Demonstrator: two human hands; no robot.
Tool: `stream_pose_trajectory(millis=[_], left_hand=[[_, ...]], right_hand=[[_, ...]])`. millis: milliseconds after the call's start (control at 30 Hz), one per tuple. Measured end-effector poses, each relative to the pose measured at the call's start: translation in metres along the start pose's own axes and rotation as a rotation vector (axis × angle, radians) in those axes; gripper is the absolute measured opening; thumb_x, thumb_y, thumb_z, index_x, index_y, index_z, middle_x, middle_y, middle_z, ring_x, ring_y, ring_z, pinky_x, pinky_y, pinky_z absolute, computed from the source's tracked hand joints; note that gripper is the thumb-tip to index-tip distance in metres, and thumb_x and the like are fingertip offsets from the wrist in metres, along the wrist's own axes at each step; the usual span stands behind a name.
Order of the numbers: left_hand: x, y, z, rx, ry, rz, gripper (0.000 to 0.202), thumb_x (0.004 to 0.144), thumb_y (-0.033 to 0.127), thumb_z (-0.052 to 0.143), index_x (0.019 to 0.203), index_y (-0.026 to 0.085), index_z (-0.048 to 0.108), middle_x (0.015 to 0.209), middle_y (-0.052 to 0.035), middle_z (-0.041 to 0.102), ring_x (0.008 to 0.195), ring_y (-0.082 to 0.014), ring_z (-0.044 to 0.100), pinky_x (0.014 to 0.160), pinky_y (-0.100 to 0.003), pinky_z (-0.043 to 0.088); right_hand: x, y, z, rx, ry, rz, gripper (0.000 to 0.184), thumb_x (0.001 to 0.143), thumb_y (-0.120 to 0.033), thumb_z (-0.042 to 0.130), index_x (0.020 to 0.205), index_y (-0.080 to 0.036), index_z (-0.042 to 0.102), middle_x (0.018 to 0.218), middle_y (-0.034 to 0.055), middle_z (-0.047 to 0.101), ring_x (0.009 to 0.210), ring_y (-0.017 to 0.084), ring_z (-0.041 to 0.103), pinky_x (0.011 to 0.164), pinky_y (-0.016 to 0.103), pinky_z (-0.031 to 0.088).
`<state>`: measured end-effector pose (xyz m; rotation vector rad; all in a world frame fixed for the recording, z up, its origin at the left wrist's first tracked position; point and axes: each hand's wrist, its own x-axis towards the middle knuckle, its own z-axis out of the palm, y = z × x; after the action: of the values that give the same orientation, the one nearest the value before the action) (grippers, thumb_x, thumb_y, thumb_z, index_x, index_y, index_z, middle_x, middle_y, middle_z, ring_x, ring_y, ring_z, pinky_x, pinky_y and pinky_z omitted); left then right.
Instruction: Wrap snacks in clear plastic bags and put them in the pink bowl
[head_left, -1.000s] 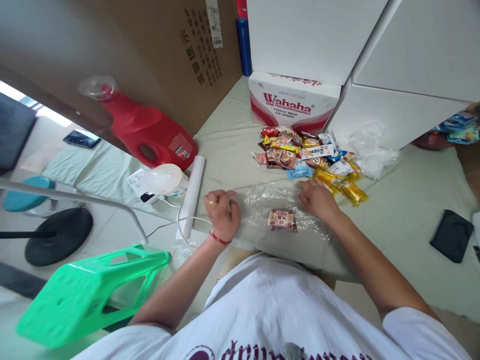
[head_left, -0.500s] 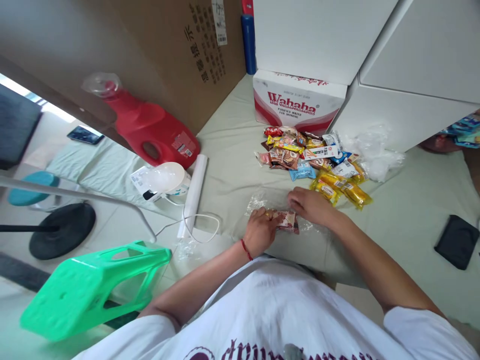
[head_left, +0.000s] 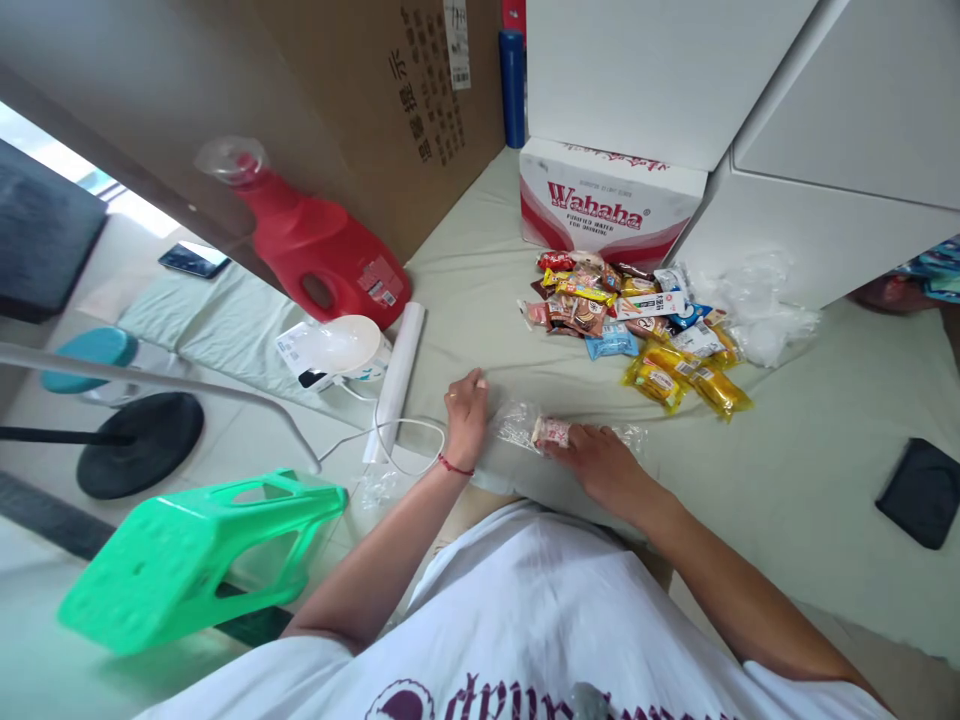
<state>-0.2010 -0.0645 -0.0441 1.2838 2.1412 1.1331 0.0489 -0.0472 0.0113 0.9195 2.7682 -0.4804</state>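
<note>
My left hand [head_left: 466, 412] is closed at the left end of a clear plastic bag [head_left: 517, 424], seemingly pinching its edge. A small red-and-white wrapped snack packet [head_left: 553, 432] lies on the bag. My right hand [head_left: 604, 465] has its fingers curled over the packet's right part, which they hide. Beyond my hands is a pile of wrapped snacks [head_left: 589, 297], with yellow snack packs [head_left: 660, 384] at its near right side and a light blue packet [head_left: 611, 342] at the front.
Behind the snacks stands a Wahaha carton [head_left: 611, 200], with a crumpled clear bag [head_left: 772, 310] to its right. Leftward are a red detergent bottle [head_left: 330, 250], a white roll [head_left: 401, 375], a white cable [head_left: 420, 470] and a green stool [head_left: 172, 570]. A black pouch [head_left: 921, 492] lies far right.
My left hand has moved left off the packet to the bag's left end. My right hand has come down onto the packet. The bag looks narrower, and the view has shifted slightly.
</note>
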Motion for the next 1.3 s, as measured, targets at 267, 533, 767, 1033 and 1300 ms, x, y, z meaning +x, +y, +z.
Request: stream_pose_trajectory(millis=[267, 533, 767, 1033, 1300], left_hand=[[-0.003, 0.036, -0.008, 0.364, -0.412, 0.115, 0.014, 0.074, 0.026, 0.076, 0.084, 0.02, 0.069, 0.129, -0.0134, 0.067, 0.132, -0.0379, 0.053, 0.105, -0.051, 0.045], [-0.03, 0.075, -0.001, -0.29, -0.753, -0.169, 0.021, 0.089, 0.035, 0.055, 0.077, 0.02, 0.061, 0.065, 0.0003, 0.067, 0.059, -0.0153, 0.062, 0.058, -0.025, 0.047], [-0.061, 0.073, 0.045, 0.101, -0.53, 0.298, 0.03, 0.095, 0.018, 0.047, 0.092, 0.024, 0.077, 0.093, -0.0065, 0.07, 0.095, -0.0213, 0.066, 0.094, -0.036, 0.052], [-0.063, 0.063, 0.055, 0.381, -0.167, 0.23, 0.062, 0.074, 0.044, 0.082, 0.128, 0.018, 0.063, 0.135, -0.0182, 0.055, 0.135, -0.04, 0.045, 0.112, -0.058, 0.039], [-0.079, 0.071, 0.067, 0.28, -0.281, 0.417, 0.017, 0.09, 0.029, 0.063, 0.105, 0.021, 0.065, 0.105, -0.0119, 0.062, 0.099, -0.0273, 0.061, 0.085, -0.041, 0.052]], right_hand=[[0.004, -0.01, -0.009, -0.019, -0.05, 0.045, 0.055, 0.098, -0.009, 0.046, 0.145, -0.034, 0.06, 0.131, 0.0134, 0.061, 0.113, 0.028, 0.058, 0.089, 0.037, 0.04], [-0.001, 0.002, 0.007, 0.208, 0.067, -0.001, 0.044, 0.096, -0.005, 0.044, 0.126, -0.02, 0.072, 0.121, 0.014, 0.062, 0.11, 0.025, 0.054, 0.095, 0.038, 0.044], [-0.037, 0.038, 0.016, 0.659, 0.332, -0.049, 0.033, 0.103, -0.031, 0.047, 0.122, -0.026, 0.073, 0.115, 0.007, 0.069, 0.105, 0.022, 0.063, 0.093, 0.035, 0.051], [-0.042, 0.044, 0.032, 0.159, 0.361, 0.591, 0.039, 0.085, -0.034, 0.073, 0.122, -0.021, 0.069, 0.132, 0.0169, 0.056, 0.121, 0.036, 0.045, 0.094, 0.046, 0.044], [-0.041, 0.011, 0.031, 0.903, 0.511, 0.523, 0.017, 0.094, -0.035, 0.053, 0.094, -0.023, 0.065, 0.089, 0.0052, 0.069, 0.086, 0.022, 0.062, 0.082, 0.035, 0.049]])
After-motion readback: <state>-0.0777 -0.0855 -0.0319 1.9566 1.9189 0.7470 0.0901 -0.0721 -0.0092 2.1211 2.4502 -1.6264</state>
